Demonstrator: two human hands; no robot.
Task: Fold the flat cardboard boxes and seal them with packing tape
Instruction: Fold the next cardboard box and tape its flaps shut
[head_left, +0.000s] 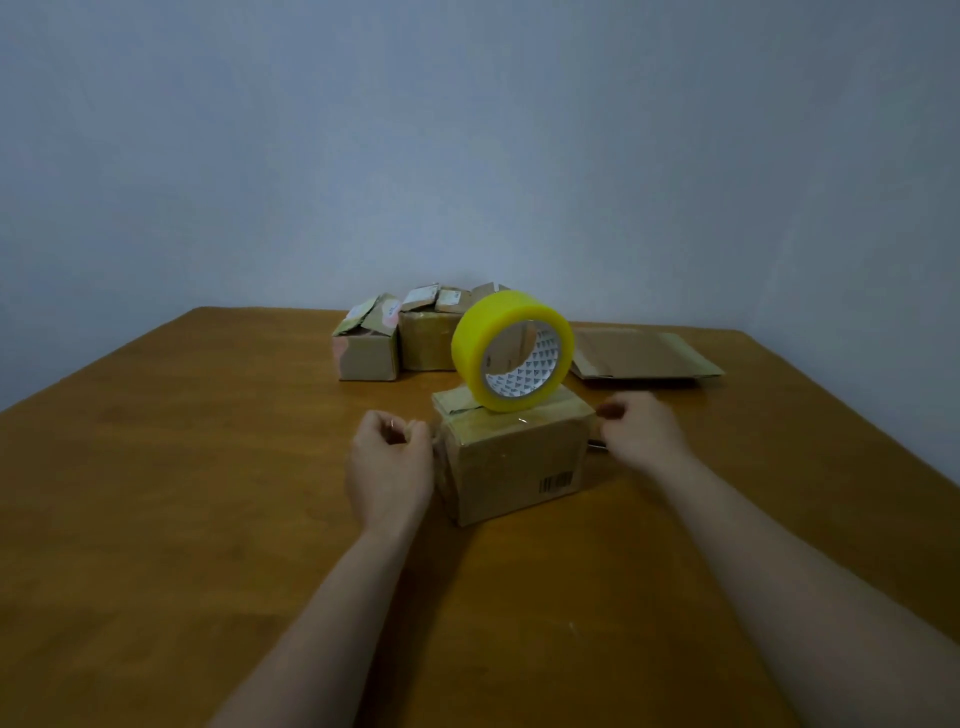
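A small folded cardboard box (514, 467) with a barcode on its front stands at the middle of the table. Clear tape shines across its top. A yellow packing tape roll (511, 351) stands on edge on top of the box. My left hand (389, 462) is against the box's left upper edge, with thumb and curled fingers pinched together as if on the tape end. My right hand (641, 431) is curled at the box's right side. A thin dark tool (597, 446) pokes out from under it toward the box; what the tool is cannot be made out.
Two folded boxes with raised flaps (366, 345) (431, 332) stand behind the roll at the back. A flat cardboard box (644, 356) lies at the back right. The wooden table (208, 467) ends at a pale wall.
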